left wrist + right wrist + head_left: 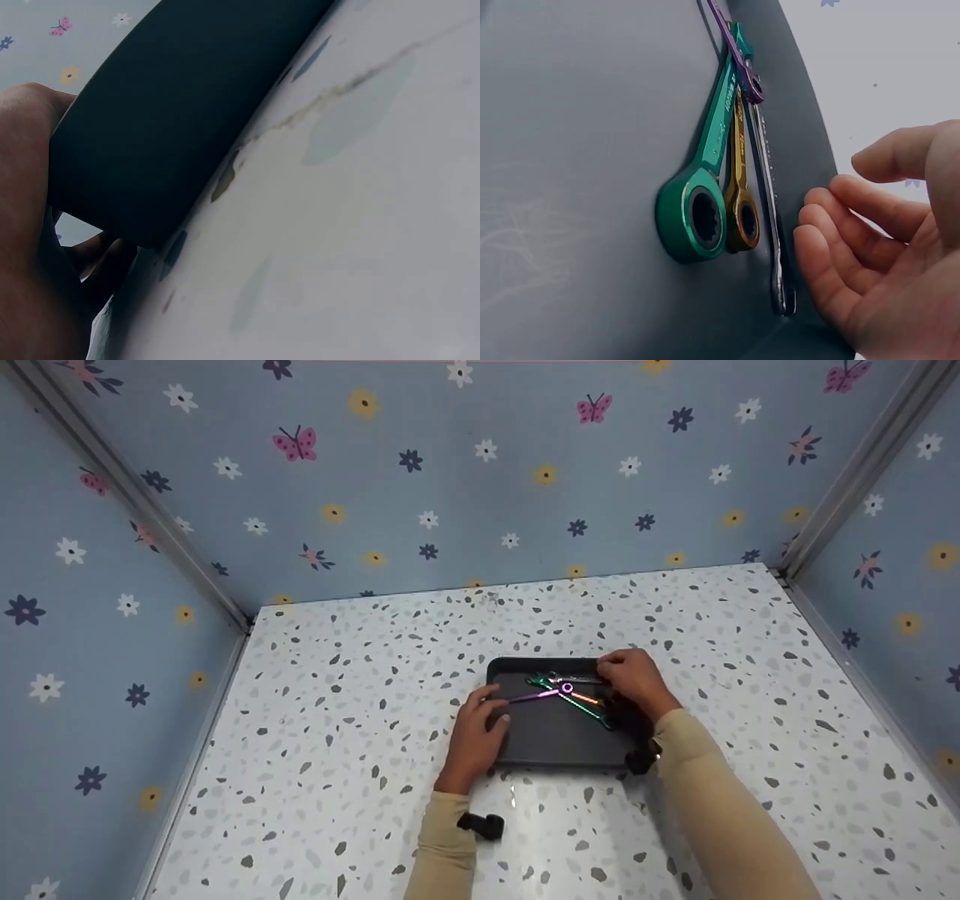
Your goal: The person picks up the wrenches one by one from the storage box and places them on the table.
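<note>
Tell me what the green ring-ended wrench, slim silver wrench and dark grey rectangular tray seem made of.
Green ring-ended wrench: likely metal, glossy tinted finish; bright reflections. Slim silver wrench: probably polished or plated metal; its shaft glints. Dark grey rectangular tray: matte, coated metal or plastic; its dull surface leaves this open.

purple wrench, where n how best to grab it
Probably mid-shaft, coming from above on its left: the purple wrench has its ring end lying over the green wrench, while its slim shaft reaches left, away from the pile.
</note>
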A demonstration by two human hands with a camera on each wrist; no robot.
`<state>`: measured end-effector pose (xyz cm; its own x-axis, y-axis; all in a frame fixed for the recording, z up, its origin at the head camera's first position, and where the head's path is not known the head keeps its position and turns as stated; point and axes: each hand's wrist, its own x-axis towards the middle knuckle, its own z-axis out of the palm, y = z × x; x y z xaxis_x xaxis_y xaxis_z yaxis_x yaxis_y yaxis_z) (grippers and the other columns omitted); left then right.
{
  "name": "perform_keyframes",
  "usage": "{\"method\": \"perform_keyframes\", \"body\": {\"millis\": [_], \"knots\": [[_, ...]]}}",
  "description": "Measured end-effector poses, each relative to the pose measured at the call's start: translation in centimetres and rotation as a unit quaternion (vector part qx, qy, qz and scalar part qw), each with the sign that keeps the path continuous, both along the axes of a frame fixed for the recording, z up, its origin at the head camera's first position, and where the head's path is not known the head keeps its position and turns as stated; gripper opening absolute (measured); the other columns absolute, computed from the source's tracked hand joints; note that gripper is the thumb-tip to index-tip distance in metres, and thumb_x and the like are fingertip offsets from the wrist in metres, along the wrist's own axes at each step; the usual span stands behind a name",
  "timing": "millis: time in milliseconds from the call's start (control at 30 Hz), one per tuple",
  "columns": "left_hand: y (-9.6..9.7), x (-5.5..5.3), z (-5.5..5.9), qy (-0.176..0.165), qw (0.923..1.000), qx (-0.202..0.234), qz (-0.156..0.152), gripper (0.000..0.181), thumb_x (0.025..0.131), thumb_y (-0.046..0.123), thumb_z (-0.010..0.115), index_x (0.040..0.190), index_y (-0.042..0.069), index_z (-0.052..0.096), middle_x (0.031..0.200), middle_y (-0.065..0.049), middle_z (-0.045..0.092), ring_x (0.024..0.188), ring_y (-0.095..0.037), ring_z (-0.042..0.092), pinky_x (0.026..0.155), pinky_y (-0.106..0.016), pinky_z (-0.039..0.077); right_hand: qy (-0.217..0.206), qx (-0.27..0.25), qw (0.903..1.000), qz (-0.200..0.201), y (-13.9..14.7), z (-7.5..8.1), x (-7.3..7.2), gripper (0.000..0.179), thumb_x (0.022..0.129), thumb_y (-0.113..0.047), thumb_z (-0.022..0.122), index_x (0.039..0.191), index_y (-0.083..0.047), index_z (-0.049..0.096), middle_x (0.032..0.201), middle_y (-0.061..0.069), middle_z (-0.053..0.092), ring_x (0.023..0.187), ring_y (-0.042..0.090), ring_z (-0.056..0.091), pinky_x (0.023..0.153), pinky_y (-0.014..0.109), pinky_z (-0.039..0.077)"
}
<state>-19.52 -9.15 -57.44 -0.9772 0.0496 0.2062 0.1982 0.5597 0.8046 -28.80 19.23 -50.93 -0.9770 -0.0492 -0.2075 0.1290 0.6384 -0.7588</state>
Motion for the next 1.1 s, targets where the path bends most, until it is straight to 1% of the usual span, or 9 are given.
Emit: {"method": "perform_keyframes", "body": {"millis": [167, 267, 367, 433, 600, 800, 933, 1033, 1100], "knots": [[-0.02, -0.07, -0.07, 0.005, 1.0000, -0.008, -0.003, 0.026, 0.098, 0.019, 0.064, 0.121, 0.008, 0.070, 0.148, 0.004, 0.048, 0.141, -0.022, 0.038, 0.115, -0.043, 0.031, 0.019, 0.034, 0.9992, 0.012, -0.17, 0.21, -0.05, 0.035, 0.091, -0.020, 0.057, 0.114, 0.000, 0.074, 0.119, 0.017, 0.066, 0.108, 0.030, 0.056, 0.098, 0.045, 0.046], [0.02, -0.16, -0.11, 0.010, 0.9999, -0.011, -0.006, 0.026, 0.098, 0.018, 0.064, 0.120, 0.007, 0.070, 0.148, 0.001, 0.048, 0.141, -0.023, 0.039, 0.114, -0.043, 0.032, 0.035, 0.054, 0.9976, 0.022, -0.22, 0.20, -0.09, 0.033, 0.090, -0.019, 0.056, 0.108, -0.001, 0.076, 0.115, 0.017, 0.066, 0.105, 0.031, 0.057, 0.095, 0.045, 0.046], [0.05, -0.21, -0.12, 0.005, 0.9999, -0.011, -0.003, 0.026, 0.098, 0.019, 0.064, 0.120, 0.008, 0.070, 0.148, 0.001, 0.048, 0.141, -0.021, 0.038, 0.115, -0.042, 0.032, 0.045, 0.072, 0.9959, 0.031, -0.24, 0.17, -0.12, 0.030, 0.090, -0.019, 0.057, 0.104, -0.002, 0.077, 0.110, 0.015, 0.068, 0.101, 0.030, 0.058, 0.092, 0.044, 0.048], [0.07, -0.20, -0.11, 0.002, 0.9999, -0.011, -0.002, 0.026, 0.098, 0.019, 0.064, 0.120, 0.008, 0.070, 0.148, 0.001, 0.048, 0.141, -0.021, 0.038, 0.115, -0.041, 0.031, 0.047, 0.081, 0.9948, 0.040, -0.23, 0.15, -0.14, 0.030, 0.091, -0.018, 0.057, 0.104, -0.002, 0.077, 0.109, 0.016, 0.067, 0.101, 0.030, 0.058, 0.092, 0.045, 0.048], [0.06, -0.16, -0.10, 0.004, 0.9999, -0.010, -0.001, 0.026, 0.097, 0.018, 0.065, 0.120, 0.007, 0.071, 0.148, -0.001, 0.049, 0.141, -0.022, 0.039, 0.115, -0.041, 0.031, 0.038, 0.081, 0.9944, 0.056, -0.23, -0.05, -0.17, 0.029, 0.094, -0.020, 0.059, 0.108, -0.002, 0.077, 0.107, 0.015, 0.067, 0.100, 0.030, 0.059, 0.092, 0.047, 0.048], [0.07, -0.19, -0.11, 0.010, 0.9999, -0.010, -0.004, 0.026, 0.097, 0.019, 0.065, 0.120, 0.007, 0.070, 0.148, -0.002, 0.049, 0.141, -0.023, 0.039, 0.115, -0.042, 0.031, 0.041, 0.086, 0.9930, 0.070, -0.20, -0.33, -0.40, 0.025, 0.093, -0.016, 0.059, 0.106, -0.005, 0.078, 0.098, 0.009, 0.071, 0.095, 0.027, 0.061, 0.089, 0.044, 0.049], [0.03, -0.17, -0.11, 0.007, 0.9999, -0.011, -0.004, 0.027, 0.097, 0.019, 0.064, 0.120, 0.007, 0.070, 0.148, 0.000, 0.048, 0.141, -0.022, 0.038, 0.115, -0.042, 0.031, 0.037, 0.094, 0.9917, 0.079, -0.31, -0.43, -0.57, 0.023, 0.092, -0.012, 0.059, 0.104, -0.004, 0.077, 0.101, 0.010, 0.070, 0.095, 0.028, 0.061, 0.088, 0.044, 0.049], [-0.01, -0.16, -0.11, 0.005, 0.9999, -0.013, -0.004, 0.027, 0.098, 0.020, 0.064, 0.120, 0.007, 0.070, 0.148, 0.001, 0.048, 0.141, -0.021, 0.038, 0.115, -0.041, 0.031, 0.028, 0.095, 0.9914, 0.085, -0.40, -0.54, -0.68, 0.024, 0.091, -0.010, 0.061, 0.108, -0.003, 0.076, 0.107, 0.012, 0.070, 0.098, 0.028, 0.061, 0.090, 0.045, 0.050], [-0.02, -0.16, -0.12, 0.009, 0.9999, -0.010, -0.006, 0.026, 0.098, 0.019, 0.064, 0.120, 0.007, 0.070, 0.148, 0.000, 0.048, 0.141, -0.022, 0.039, 0.115, -0.041, 0.032, 0.023, 0.093, 0.9916, 0.087, -0.45, -0.62, -0.66, 0.026, 0.091, -0.010, 0.061, 0.112, -0.002, 0.075, 0.112, 0.013, 0.069, 0.100, 0.029, 0.060, 0.092, 0.046, 0.050]]}}
